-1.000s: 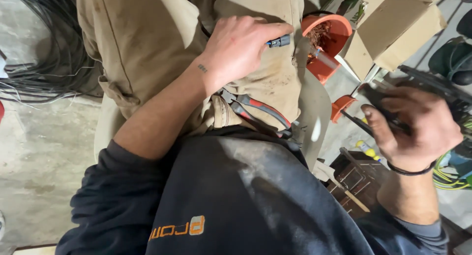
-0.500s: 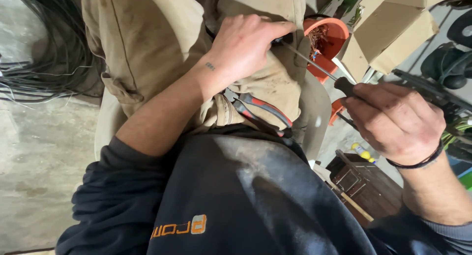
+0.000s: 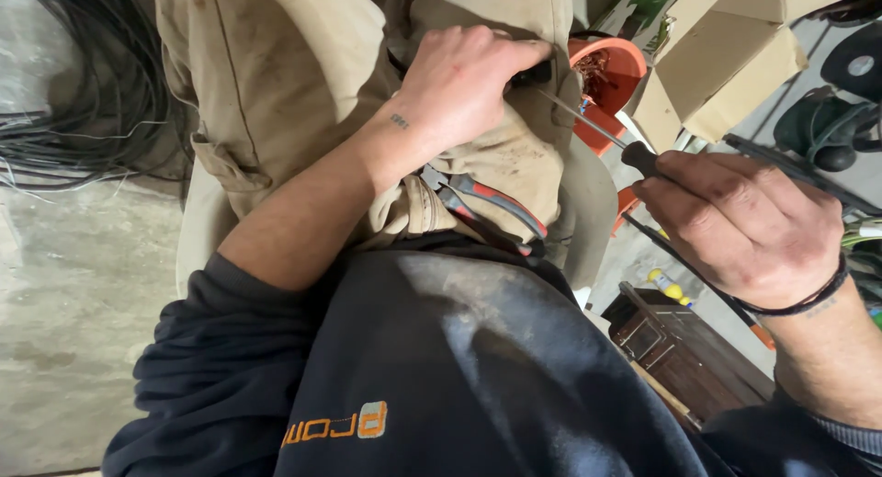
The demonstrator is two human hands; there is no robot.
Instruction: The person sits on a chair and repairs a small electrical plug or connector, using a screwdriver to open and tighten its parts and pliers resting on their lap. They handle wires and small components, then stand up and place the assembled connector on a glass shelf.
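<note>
The person's right hand (image 3: pixel 749 224) is gripping a screwdriver (image 3: pixel 597 128) by its dark handle, the fingers clenched around it so that only the handle's front end is showing past the knuckles. The thin metal shaft is running up and to the left from that hand toward the left hand (image 3: pixel 464 86), which is pressing a small dark part (image 3: pixel 533 73) against the thigh of the tan work trousers (image 3: pixel 276 73). The left fingers are curled closed over that part, hiding most of it; the screwdriver's tip is meeting it just beside the fingertips.

The screwdriver is looking light and rigid, best held at the handle, as it is; the slim shaft would likely slip under side load. The small part is seeming hard and easy to lose, so pinching it firmly against the leg is suiting it.

Pliers (image 3: pixel 487 206) with red-and-grey handles are sticking out of a trouser pocket below the left wrist. An orange pot (image 3: pixel 611 59) is sitting beyond the hands, beside cardboard boxes (image 3: pixel 726 63).
</note>
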